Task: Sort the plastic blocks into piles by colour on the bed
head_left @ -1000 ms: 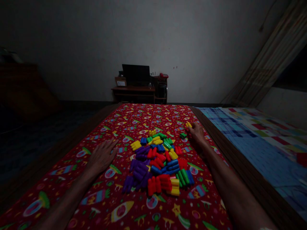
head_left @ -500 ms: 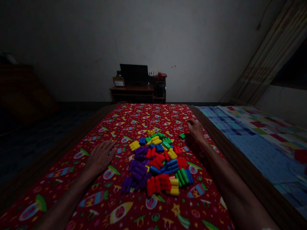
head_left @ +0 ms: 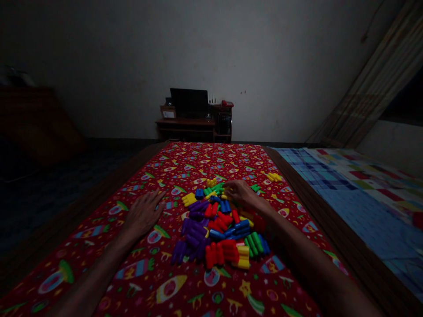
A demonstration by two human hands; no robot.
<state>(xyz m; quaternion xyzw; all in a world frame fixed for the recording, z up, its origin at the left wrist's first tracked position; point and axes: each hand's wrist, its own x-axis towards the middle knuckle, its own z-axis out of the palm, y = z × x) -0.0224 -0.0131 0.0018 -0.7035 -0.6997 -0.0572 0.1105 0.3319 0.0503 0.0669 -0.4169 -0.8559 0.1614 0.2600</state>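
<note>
A loose pile of plastic toy blocks, each shaped like joined rounded tubes, lies on a red patterned cloth [head_left: 172, 288]. Purple blocks [head_left: 194, 233] are on its left, red blocks [head_left: 214, 255] at the near edge, and blue blocks [head_left: 240, 230] and green blocks [head_left: 254, 245] on the right. My right hand [head_left: 240, 192] is at the pile's far right side, fingers bent and closed around a yellow block [head_left: 224, 194], partly hidden. My left hand [head_left: 144, 213] rests flat on the cloth left of the pile, fingers stretched out and holding nothing.
One separate yellow block [head_left: 274, 177] lies beyond my right hand, near a green block [head_left: 255, 188]. A desk with a monitor [head_left: 189, 102] stands against the far wall. Blue checked bedding [head_left: 313, 180] spreads to the right, and a dark wooden cabinet [head_left: 36, 119] is at the left.
My right hand has moved left and nearer, from the cloth's right side to the pile. A yellow block now lies where that hand was. My left hand stays put; the view has shifted slightly.
</note>
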